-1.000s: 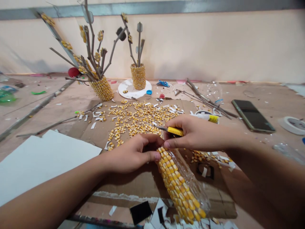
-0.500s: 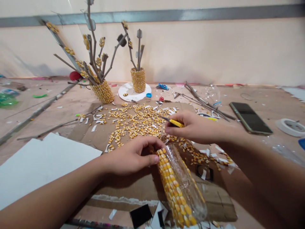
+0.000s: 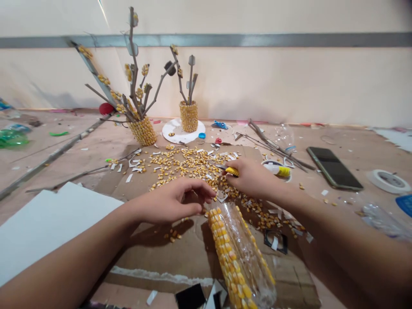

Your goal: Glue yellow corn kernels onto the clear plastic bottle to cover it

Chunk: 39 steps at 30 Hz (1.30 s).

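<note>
A clear plastic bottle lies on a sheet of cardboard, with rows of yellow corn kernels stuck along its left side. My left hand hovers just above and left of the bottle's far end, fingers curled loosely and apart, holding nothing I can see. My right hand rests in the pile of loose kernels beyond the bottle, closed on a yellow-handled tool whose metal tip points left.
Two kernel-covered pots with twig branches stand at the back. A black phone, a roll of tape and a glue tube lie right. White paper lies left. Twigs and paper scraps litter the floor.
My right hand moved away from the bottle's end into the loose kernels. My left hand lifted off the bottle and shifted slightly left.
</note>
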Each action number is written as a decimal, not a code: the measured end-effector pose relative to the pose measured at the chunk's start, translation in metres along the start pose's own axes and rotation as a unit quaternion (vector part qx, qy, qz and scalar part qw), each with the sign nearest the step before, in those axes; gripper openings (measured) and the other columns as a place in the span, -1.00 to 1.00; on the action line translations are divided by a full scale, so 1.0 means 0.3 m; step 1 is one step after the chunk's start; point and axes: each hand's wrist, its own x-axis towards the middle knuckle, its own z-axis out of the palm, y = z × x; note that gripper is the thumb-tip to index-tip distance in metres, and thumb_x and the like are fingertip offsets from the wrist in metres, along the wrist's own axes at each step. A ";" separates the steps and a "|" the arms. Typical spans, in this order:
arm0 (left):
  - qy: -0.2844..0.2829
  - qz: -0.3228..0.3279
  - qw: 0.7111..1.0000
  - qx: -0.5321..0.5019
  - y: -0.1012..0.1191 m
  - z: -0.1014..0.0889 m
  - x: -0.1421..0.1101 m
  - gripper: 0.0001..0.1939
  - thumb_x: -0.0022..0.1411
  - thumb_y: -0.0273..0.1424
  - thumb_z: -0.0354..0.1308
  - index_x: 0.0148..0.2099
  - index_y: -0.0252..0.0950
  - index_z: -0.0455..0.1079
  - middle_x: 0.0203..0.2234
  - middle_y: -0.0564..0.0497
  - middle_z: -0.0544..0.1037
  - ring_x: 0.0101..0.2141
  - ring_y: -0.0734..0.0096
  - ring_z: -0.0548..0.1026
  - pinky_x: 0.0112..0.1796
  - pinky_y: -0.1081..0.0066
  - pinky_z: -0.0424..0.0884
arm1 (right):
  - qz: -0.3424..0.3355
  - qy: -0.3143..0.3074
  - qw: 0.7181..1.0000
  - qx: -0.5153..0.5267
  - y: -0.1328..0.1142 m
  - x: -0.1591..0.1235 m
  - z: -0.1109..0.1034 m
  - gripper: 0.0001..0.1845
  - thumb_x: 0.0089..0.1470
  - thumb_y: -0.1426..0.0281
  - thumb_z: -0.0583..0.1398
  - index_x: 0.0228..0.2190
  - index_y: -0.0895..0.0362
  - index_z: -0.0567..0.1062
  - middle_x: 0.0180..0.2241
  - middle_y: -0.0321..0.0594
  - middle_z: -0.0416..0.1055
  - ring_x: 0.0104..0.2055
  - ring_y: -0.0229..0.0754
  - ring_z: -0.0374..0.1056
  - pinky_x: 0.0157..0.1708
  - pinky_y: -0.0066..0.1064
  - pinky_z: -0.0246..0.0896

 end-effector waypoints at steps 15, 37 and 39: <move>0.189 -0.018 0.978 0.091 -0.038 0.040 0.038 -0.90 0.11 -0.45 0.12 -0.33 -0.27 0.47 -0.52 0.11 0.48 -0.47 0.43 0.39 -0.43 0.44 0.26 | 0.020 -0.016 0.998 -0.062 0.022 0.022 0.018 -0.89 0.15 0.40 0.26 -0.37 0.07 0.62 -0.32 -0.14 0.62 -0.28 -0.10 0.43 -0.36 -0.37 0.08; 0.253 0.051 0.959 0.118 -0.026 0.076 0.031 -0.87 0.34 -0.39 0.17 -0.20 -0.29 0.54 -0.38 0.03 0.64 -0.38 0.38 0.53 -0.31 0.40 0.40 | -0.075 -0.025 0.997 -0.015 -0.049 -0.016 -0.029 -0.82 0.38 0.34 0.10 -0.29 0.10 0.42 -0.30 -0.16 0.54 -0.31 -0.16 0.37 -0.31 -0.39 0.12; 0.274 0.070 0.955 0.091 -0.022 0.090 0.025 -0.86 0.35 -0.35 0.21 -0.15 -0.28 0.57 -0.33 0.01 0.68 -0.32 0.36 0.58 -0.27 0.38 0.44 | -0.110 -0.013 0.993 0.029 -0.082 -0.043 -0.037 -0.80 0.38 0.31 0.12 -0.31 0.09 0.40 -0.35 -0.21 0.50 -0.35 -0.17 0.34 -0.32 -0.38 0.13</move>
